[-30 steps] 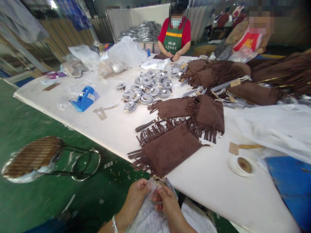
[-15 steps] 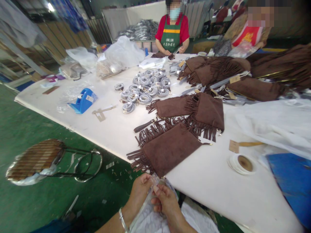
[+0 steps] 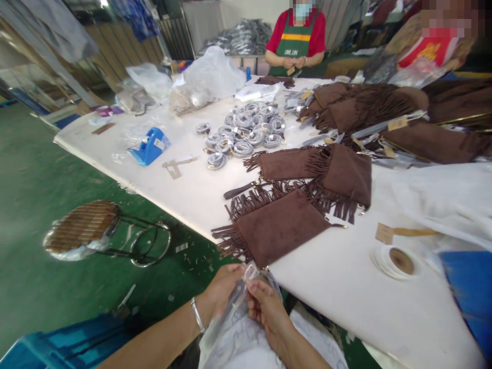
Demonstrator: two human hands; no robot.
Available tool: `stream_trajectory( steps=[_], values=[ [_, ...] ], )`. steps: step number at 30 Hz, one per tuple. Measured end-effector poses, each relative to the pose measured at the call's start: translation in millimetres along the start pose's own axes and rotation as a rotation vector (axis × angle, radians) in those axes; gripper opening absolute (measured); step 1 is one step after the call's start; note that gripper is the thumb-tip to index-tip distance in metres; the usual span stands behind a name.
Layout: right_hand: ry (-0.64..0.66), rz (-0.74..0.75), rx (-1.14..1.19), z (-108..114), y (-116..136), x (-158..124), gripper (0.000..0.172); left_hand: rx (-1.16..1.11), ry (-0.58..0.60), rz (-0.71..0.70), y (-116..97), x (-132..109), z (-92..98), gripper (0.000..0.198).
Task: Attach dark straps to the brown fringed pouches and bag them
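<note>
My left hand [image 3: 226, 287] and my right hand [image 3: 266, 303] are close together at the table's front edge, both closed on a clear plastic bag [image 3: 250, 271]. The bag hangs down over my lap; what is inside it I cannot make out. Just beyond my fingers lies a brown fringed pouch [image 3: 282, 225], its lower corner near the bag. Two more brown pouches, one flat [image 3: 288, 164] and one folded over it [image 3: 348, 174], rest behind. A dark wrist strap [image 3: 240, 191] lies to their left.
Coiled grey straps [image 3: 244, 128], a blue tape dispenser [image 3: 151, 147] and a white tape roll [image 3: 394, 261] lie on the table [image 3: 180, 200]. Brown pouches are heaped at the back right. A stool [image 3: 82, 228] and blue crate [image 3: 69, 341] stand left. Two people are across the table.
The view has shifted, so the table contents sit further right and the blue crate shows more. Both hands stay on the plastic bag. The person in the green apron has brought their hands closer together.
</note>
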State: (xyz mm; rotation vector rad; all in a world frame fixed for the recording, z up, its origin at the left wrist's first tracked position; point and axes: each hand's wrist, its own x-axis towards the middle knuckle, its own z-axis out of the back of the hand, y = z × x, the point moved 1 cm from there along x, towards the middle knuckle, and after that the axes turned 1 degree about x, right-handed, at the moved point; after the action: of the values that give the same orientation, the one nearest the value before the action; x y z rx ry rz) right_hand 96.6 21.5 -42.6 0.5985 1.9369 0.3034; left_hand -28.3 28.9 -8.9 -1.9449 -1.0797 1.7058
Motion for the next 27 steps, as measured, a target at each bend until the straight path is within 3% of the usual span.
stream_trajectory(
  steps=[3,12,21,27],
  values=[
    [0.014,0.022,0.0,-2,4,-3,0.043,-0.037,0.049,0.044,-3,-5,7.1,0.044],
    [-0.009,0.089,-0.085,-7,3,1,0.034,0.063,-0.071,0.013,-6,-6,27.6,0.024],
    [-0.033,0.154,-0.097,-8,-1,5,0.033,0.074,-0.13,-0.077,13,-3,23.9,0.017],
    [-0.071,0.136,-0.049,-6,-3,5,0.036,0.063,-0.127,-0.167,13,-7,14.7,0.015]
  ],
)
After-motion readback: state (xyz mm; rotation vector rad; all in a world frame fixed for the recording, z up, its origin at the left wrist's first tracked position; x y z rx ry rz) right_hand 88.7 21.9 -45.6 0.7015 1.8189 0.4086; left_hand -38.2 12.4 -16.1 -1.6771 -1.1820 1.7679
